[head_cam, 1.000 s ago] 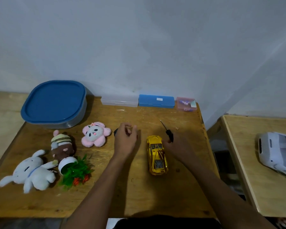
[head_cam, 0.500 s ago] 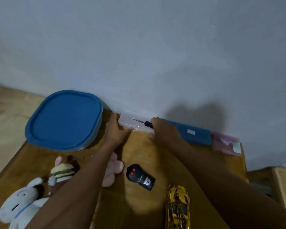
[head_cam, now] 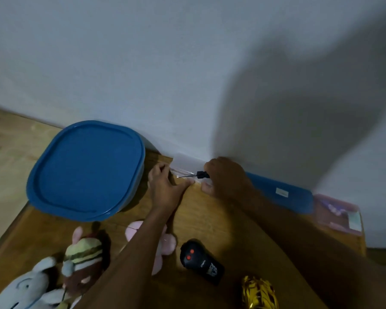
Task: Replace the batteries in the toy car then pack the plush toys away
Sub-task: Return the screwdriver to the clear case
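Observation:
My left hand [head_cam: 165,188] and my right hand [head_cam: 225,179] both hold a clear plastic box [head_cam: 187,166] at the wall. The right hand also grips a small black-handled screwdriver [head_cam: 193,175], its tip pointing left over the box. The yellow toy car [head_cam: 259,293] sits at the bottom edge, partly cut off. A black remote [head_cam: 200,262] lies left of it. A pink plush [head_cam: 165,244] is mostly under my left forearm. A brown striped plush [head_cam: 83,262] and a white plush [head_cam: 29,288] lie bottom left.
A large container with a blue lid [head_cam: 87,170] stands at the back left of the wooden table [head_cam: 210,219]. A flat blue case [head_cam: 281,192] and a pink box [head_cam: 339,212] line the wall to the right.
Both hands left the car and remote and reached to the clear box at the wall, the right still carrying the screwdriver. The view has tilted up and closer since then.

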`<state>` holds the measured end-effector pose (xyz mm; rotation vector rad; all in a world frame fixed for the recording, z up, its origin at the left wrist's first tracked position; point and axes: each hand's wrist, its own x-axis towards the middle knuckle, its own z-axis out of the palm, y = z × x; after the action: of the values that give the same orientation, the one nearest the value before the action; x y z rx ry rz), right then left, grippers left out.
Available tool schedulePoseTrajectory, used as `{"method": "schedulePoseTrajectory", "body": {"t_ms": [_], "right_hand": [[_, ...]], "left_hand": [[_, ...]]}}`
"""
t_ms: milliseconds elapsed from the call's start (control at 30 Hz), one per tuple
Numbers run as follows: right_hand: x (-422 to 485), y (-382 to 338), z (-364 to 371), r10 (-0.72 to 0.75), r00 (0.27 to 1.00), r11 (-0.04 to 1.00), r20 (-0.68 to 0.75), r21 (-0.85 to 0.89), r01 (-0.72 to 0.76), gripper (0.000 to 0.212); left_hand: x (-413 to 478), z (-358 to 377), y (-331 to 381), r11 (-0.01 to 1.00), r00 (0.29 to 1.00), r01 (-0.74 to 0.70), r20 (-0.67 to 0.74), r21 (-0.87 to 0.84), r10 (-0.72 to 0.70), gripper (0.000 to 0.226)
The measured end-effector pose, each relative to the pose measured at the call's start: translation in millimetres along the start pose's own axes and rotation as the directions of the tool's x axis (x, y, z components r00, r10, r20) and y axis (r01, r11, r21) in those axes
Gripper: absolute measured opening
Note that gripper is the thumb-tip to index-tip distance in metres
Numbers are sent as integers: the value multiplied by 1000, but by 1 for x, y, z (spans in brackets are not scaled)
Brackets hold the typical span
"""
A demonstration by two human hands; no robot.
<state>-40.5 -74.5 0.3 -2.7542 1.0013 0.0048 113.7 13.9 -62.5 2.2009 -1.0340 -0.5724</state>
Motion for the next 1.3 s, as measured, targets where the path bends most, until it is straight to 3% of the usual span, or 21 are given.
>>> {"method": "schedulePoseTrajectory", "body": {"t_ms": [100, 200, 300, 400, 567, 700, 867, 967, 1233, 1300], "right_hand": [[4, 0, -14, 119, 993, 993, -4, 4, -119, 23], [0, -7, -20, 152, 969, 980, -195, -99, -173, 20], [-6, -17, -18, 158, 944, 940, -291, -248, -234, 24], [-11, -18, -15, 239, 907, 921, -347, -215, -325, 24], [-16, -26, -9, 453, 874, 868, -177, -137, -477, 23], [-17, -42, 0, 382, 918, 924, -108, 41, -380, 26], [-5, -38, 15, 349, 937, 932, 9, -107, -346, 33], [-1, -34, 23, 359, 933, 929, 16, -102, -355, 31], [-2, -38, 30, 461, 888, 871, -3, 192, -452, 27], [-9, -45, 26, 488, 869, 855, -83, 245, -457, 24]], "left_hand": [[0, -2, -2, 1000, 999, -20, 36, -7, 21, 80], [1, -6, 0, 1000, 997, -19, 76, -24, 20, 82], [0, -11, 3, 999, 989, -49, 137, -6, 49, 83], [0, -19, 5, 998, 980, -51, 193, -33, 57, 71], [7, -21, 5, 994, 980, 35, 197, -104, -14, 46], [10, -22, 2, 983, 978, 17, 207, -184, 22, 41], [11, -27, 1, 968, 974, 63, 227, -243, -6, 34], [11, -30, 3, 961, 973, 58, 231, -271, 7, 34], [8, -34, 8, 960, 979, 45, 204, -277, 13, 28], [8, -35, 9, 962, 979, 45, 202, -271, 12, 28]]}}
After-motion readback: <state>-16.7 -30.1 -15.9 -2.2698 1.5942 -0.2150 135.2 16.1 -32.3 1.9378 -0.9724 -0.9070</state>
